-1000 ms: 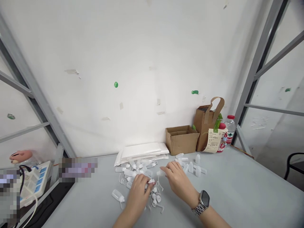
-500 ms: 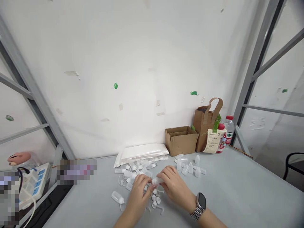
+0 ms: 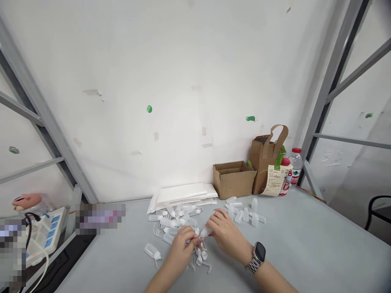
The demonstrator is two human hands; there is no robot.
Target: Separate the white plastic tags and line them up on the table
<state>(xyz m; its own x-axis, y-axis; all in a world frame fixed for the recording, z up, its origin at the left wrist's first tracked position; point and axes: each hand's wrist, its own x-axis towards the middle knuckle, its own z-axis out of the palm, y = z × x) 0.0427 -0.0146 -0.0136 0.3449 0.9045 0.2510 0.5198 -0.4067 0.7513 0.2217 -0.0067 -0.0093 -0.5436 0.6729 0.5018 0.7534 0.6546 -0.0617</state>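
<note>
Clock taken from the small translucent bottle (image 3: 205, 232), 12 o'clock = toward the wall (image 3: 177, 122). That bottle is up between the two hands, above the grey surface (image 3: 293, 248), tilted, narrow end down toward 7 o'clock. Right hand (image 3: 227, 235), at 3 o'clock: grip closed on the bottle's body, thumb and fingers around it. Left hand (image 3: 182, 246), at 8 o'clock: fingertips at the bottle's narrow end; cannot tell whether that grip is pinching a cap or just touching, too small and partly hidden. White caps with thin tubes (image 3: 200, 257) in a loose heap at 6 o'clock, just below the left fingertips. Capped bottles (image 3: 168, 223), tubes trailing, heaped at 10 o'clock just beyond the left hand. Single capped bottle (image 3: 151, 251) lying apart between 8 and 9 o'clock. Bare bottle bodies (image 3: 245, 214) at 2 o'clock beyond the right hand, some upright, some lying. White packets (image 3: 183, 194) stacked flat at 11 o'clock, by the wall. Cardboard box (image 3: 235, 185) at 1 o'clock, top open. Brown bag (image 3: 258, 167) just beside it, between 1 and 2, with a paper slip (image 3: 273, 181) in front; clear red-capped bottle (image 3: 296, 162) at 2. Metal-band watch (image 3: 259, 252) on right wrist, between 3 and 4. Power strip (image 3: 51, 234) far off at 9 o'clock.
</note>
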